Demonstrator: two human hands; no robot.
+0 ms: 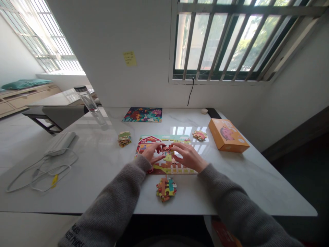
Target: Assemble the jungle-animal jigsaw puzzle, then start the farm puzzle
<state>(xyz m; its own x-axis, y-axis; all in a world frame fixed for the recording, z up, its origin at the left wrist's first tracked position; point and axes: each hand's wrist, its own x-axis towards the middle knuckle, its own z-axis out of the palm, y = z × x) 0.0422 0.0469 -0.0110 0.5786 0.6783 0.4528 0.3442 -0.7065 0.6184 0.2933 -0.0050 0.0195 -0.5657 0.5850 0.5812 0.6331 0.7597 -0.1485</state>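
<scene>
My left hand [153, 153] and my right hand [189, 156] face each other over a partly filled jigsaw puzzle [183, 169] with a red barn and a white fence. The fingertips of both hands meet the sides of a small, mostly red puzzle piece [167, 148] near the middle of the picture. Their fingers are curled, with the thumbs lower down, close to a yellow-green piece [168, 158]. Whether the red piece lies flat or is slightly raised, I cannot tell. Nearer to me, a heap of loose puzzle pieces [166, 188] lies in front of the puzzle.
Stacked pieces [124, 139] stand left of the puzzle, and another pile [199, 135] sits to its right. An orange box [228, 135] is at the right. Behind lies a dark colourful picture board [142, 115]. A clear bottle [91, 104] and a white power strip with cable [60, 144] are leftward.
</scene>
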